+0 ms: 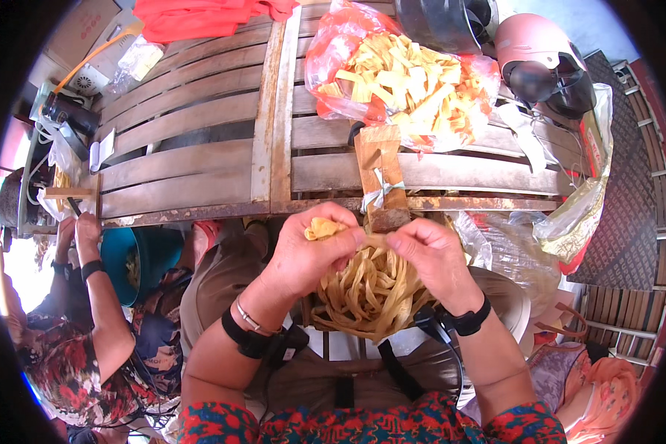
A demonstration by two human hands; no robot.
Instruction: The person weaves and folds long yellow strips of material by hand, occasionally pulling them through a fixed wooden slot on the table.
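Observation:
My left hand (311, 251) is closed around a small folded yellow piece (320, 229), its thumb pointing at the middle. My right hand (429, 259) pinches a thin pale tan strip (374, 240) that runs across to my left thumb. Just beyond my fingertips a wooden block (381, 155), with white and green ties round it, sticks out over the table's edge. Below my hands a heap of long tan strips (370, 296) lies in my lap.
The slatted table (177, 177) carries a bag of yellow pieces (399, 74), helmets (533, 52), red cloth (207, 15) and equipment at left. A co-worker (103, 325) works left beside a teal bucket (144, 259). Plastic bags (510, 274) and another person's orange-clad part (607, 399) are at right.

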